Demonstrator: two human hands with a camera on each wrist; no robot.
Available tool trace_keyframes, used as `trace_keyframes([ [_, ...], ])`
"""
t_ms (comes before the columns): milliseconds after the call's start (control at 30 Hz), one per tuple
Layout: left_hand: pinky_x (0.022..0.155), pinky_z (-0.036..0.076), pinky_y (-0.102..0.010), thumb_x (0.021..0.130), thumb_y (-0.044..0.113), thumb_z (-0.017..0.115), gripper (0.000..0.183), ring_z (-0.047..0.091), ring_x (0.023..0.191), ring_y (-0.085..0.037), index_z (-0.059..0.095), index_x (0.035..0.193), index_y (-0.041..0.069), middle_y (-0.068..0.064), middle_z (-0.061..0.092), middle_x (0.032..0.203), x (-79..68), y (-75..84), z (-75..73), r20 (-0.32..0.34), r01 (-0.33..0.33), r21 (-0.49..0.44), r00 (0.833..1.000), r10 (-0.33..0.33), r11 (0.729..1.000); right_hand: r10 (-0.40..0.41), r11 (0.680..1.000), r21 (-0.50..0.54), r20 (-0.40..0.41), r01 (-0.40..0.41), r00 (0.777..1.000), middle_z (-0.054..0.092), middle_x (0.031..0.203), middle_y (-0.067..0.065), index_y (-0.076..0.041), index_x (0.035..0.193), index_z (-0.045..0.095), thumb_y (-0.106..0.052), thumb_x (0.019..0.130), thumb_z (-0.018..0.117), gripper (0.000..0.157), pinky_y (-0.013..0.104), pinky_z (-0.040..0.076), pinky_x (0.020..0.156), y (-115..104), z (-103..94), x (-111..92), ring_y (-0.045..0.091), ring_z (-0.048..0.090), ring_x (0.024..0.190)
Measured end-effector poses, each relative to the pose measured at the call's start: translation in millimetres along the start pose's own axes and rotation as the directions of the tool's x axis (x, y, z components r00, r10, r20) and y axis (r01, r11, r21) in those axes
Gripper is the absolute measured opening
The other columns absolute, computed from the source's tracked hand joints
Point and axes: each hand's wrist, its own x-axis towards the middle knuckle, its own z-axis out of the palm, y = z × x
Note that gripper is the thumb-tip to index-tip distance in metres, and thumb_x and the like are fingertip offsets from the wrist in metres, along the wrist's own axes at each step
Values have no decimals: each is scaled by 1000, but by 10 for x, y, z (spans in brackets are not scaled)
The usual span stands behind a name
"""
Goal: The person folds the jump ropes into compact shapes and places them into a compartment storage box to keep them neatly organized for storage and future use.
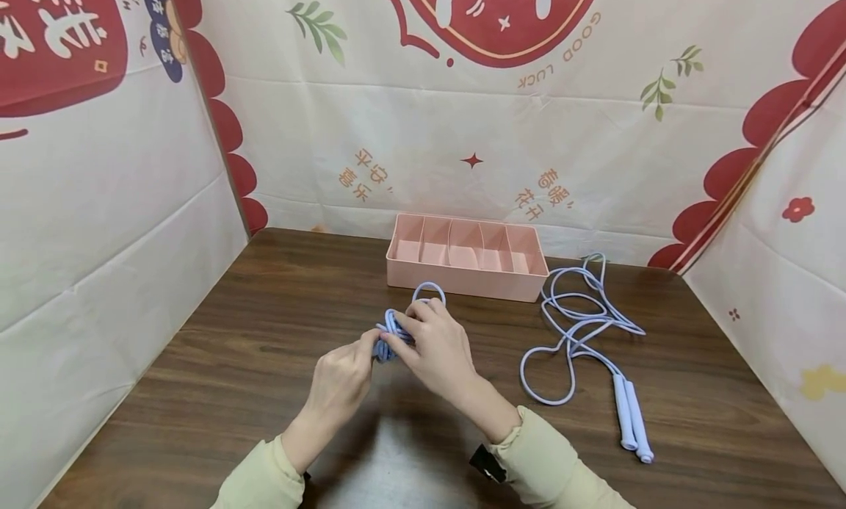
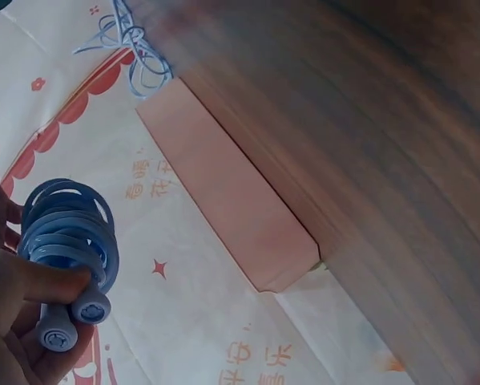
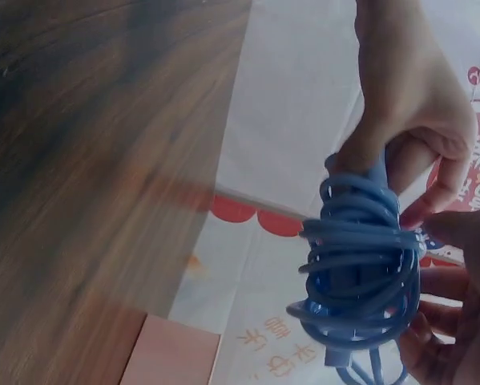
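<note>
A blue jump rope (image 1: pixel 390 329) is wound in many coils around its own two handles, above the table in front of me. My left hand (image 1: pixel 340 377) grips the handles' lower ends; in the left wrist view the thumb presses across the two handle ends (image 2: pixel 91 308). From the other side my right hand (image 1: pixel 439 345) holds the wound cord with thumb and curled fingers, at the side of the coils in the right wrist view. A loose loop of cord (image 1: pixel 429 284) stands out beyond the right fingers.
Behind the hands a pink divided box (image 1: pixel 463 278) stands on the dark wooden table (image 1: pixel 264 333). On the right lies a second blue jump rope (image 1: pixel 575 333), its cord loosely tangled and its two handles (image 1: pixel 631 419) side by side. Printed cloth (image 1: pixel 423 127) hangs around the table.
</note>
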Motion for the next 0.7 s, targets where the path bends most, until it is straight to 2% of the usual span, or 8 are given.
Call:
trace_keyframes([
  [167,36,36,-27,65,-8,50,30,53,43,-16,59,92,0,-6,63,61,-9,20,-10,-31,69,6,997,-68,998,34,999,1,-102,-34,994,57,78,-2,-12,92,73,-29,76,71,24,26,44,54,-74,62,-10,15,51,74],
  [367,36,37,-29,64,-8,52,31,55,44,-18,59,92,1,-8,65,64,-33,41,-13,-60,145,-12,988,-145,989,109,989,114,-169,-90,980,60,80,-2,-9,94,72,-17,77,69,19,23,41,56,-120,111,-24,13,50,70],
  [533,37,39,-31,64,-8,53,30,58,48,-19,60,93,0,-10,66,67,-43,45,7,-86,163,-14,983,-164,987,202,957,246,-186,-153,962,64,81,-2,-8,107,67,-12,79,68,28,23,39,56,-142,121,-42,12,50,68],
  [600,38,40,-31,64,-8,53,30,58,48,-19,60,92,0,-10,66,68,-44,42,18,-100,159,-8,982,-159,987,195,960,240,-192,-147,962,65,81,-2,-9,109,65,-11,80,67,29,24,40,55,-148,123,-50,12,51,67],
  [700,41,42,-30,66,-7,51,29,59,50,-20,61,92,-1,-9,67,69,-46,27,38,-112,138,11,984,-136,990,115,988,126,-204,-91,972,64,78,-1,-10,97,64,-9,82,65,16,26,43,52,-152,136,-51,14,55,66],
])
